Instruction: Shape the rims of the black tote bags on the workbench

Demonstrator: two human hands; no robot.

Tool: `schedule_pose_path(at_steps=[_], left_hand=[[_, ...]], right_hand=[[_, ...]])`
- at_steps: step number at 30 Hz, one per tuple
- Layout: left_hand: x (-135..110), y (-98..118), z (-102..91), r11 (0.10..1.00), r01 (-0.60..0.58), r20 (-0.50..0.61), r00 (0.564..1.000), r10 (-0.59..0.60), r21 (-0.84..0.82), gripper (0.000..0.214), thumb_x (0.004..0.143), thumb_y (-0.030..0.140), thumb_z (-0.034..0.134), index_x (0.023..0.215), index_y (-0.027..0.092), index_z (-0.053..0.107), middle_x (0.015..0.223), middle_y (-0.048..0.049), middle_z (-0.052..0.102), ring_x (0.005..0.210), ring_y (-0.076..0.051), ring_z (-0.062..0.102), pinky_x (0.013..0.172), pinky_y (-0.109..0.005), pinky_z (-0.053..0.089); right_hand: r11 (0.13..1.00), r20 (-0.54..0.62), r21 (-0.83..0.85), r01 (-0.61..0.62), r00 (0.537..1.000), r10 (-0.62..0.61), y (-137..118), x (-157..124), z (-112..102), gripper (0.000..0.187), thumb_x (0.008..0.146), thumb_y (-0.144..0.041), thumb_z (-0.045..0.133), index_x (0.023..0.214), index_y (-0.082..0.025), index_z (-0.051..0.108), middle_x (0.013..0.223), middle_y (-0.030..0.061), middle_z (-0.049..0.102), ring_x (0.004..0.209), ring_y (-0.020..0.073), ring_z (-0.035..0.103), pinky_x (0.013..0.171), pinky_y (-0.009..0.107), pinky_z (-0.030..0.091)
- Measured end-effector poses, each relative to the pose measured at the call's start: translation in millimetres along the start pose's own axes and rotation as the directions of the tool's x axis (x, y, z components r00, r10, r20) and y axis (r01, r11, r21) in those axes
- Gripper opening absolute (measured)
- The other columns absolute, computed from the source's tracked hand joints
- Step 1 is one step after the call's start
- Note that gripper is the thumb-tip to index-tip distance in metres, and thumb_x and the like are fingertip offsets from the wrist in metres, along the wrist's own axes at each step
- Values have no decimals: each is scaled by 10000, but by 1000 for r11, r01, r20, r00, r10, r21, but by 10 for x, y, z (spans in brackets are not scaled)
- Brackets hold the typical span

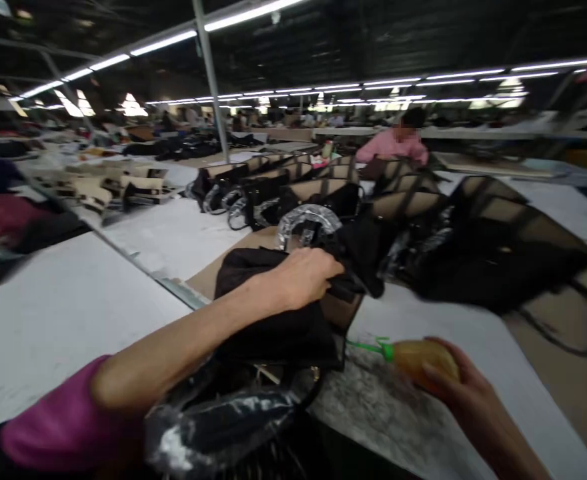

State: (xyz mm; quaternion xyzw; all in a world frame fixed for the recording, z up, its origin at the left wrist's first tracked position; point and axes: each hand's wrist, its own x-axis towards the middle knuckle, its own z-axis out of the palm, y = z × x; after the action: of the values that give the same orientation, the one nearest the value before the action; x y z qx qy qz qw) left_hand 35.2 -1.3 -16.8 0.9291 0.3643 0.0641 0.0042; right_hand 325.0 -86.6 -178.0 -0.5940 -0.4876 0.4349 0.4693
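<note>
Right grip [466,383] clasps amber plastic bottle [413,355] with green nozzle [386,350] above white counter [423,317]; long axis points left, tip just beside black fabric bag [283,337], contact unclear. Left grip [303,277] grasps bag.

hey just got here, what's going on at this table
The camera wearer's left hand holds a black bag from above. The right hand holds an amber-coloured bottle, its green nozzle pointing at the bag's edge; whether they touch is unclear. More black-and-tan bags stand farther along the white tabletop, and a person in pink is beyond them.
</note>
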Motion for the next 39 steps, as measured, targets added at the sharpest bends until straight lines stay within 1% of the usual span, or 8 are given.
schedule_pose_path(at_steps=[2, 3, 8, 13, 18, 24, 30, 39], left_hand=[[49, -9, 32, 1000, -5, 3, 1000, 5, -1, 121, 720, 121, 463, 752, 160, 573, 791, -57, 622, 777, -187, 576, 639, -255, 409], [61, -4, 39, 1000, -2, 5, 1000, 2, -4, 110, 722, 119, 468, 742, 161, 568, 786, -51, 618, 767, -178, 574, 636, -247, 406], [66, 62, 36, 1000, 17, 17, 1000, -17, -2, 91, 736, 124, 484, 733, 165, 566, 788, -31, 606, 781, -154, 562, 660, -223, 398], [56, 121, 32, 999, 46, 39, 998, -46, 2, 89, 738, 129, 507, 759, 163, 587, 808, -33, 606, 810, -159, 560, 691, -225, 398], [-30, 204, 49, 997, 72, 54, 996, -72, -10, 134, 744, 124, 499, 814, 172, 602, 803, -36, 598, 763, -154, 556, 626, -214, 389], [-150, 305, 89, 997, 74, 60, 995, -76, 33, 229, 698, 34, 439, 811, 171, 584, 800, -31, 589, 746, -147, 550, 618, -215, 391], [-231, 372, 116, 995, 71, 66, 995, -76, 74, 296, 678, 9, 396, 846, 168, 580, 820, -36, 584, 816, -166, 552, 685, -244, 426], [-360, 412, 174, 995, 87, 73, 993, -90, 49, 272, 754, 48, 367, 873, 164, 583, 846, -51, 579, 871, -183, 549, 751, -293, 446]], right_hand=[[994, 0, 79, -80, 997, 80, 17, 4, -65, 555, 662, -399, 651, 1133, -217, 420, 889, 29, 607, 790, 237, 595, 666, 362, 526], [992, 0, 95, -80, 997, 80, 12, 13, -72, 555, 660, -394, 651, 1130, -213, 418, 895, 32, 600, 802, 236, 590, 680, 362, 523], [994, -10, 103, -37, 999, 39, -39, 22, -35, 548, 667, -394, 638, 1122, -201, 405, 912, 48, 563, 815, 226, 569, 669, 356, 516], [999, -8, 31, 35, 999, -35, -47, 55, 33, 512, 666, -377, 646, 1093, -202, 426, 906, 34, 553, 822, 207, 552, 699, 334, 492], [996, 13, -30, 81, 997, -81, 3, 127, 69, 503, 653, -366, 662, 1076, -214, 438, 904, 19, 550, 842, 202, 543, 726, 331, 471], [991, 14, -76, 106, 994, -105, 101, 209, 35, 526, 638, -374, 674, 1088, -218, 451, 953, 19, 554, 872, 209, 538, 750, 337, 455], [991, 17, -73, 110, 994, -109, 130, 254, 54, 542, 597, -378, 697, 1070, -228, 480, 951, 15, 580, 849, 210, 553, 749, 322, 452], [997, 118, -46, 64, 991, -58, 91, 189, -4, 522, 608, -360, 700, 1061, -235, 472, 914, 14, 569, 812, 195, 555, 714, 296, 465]])
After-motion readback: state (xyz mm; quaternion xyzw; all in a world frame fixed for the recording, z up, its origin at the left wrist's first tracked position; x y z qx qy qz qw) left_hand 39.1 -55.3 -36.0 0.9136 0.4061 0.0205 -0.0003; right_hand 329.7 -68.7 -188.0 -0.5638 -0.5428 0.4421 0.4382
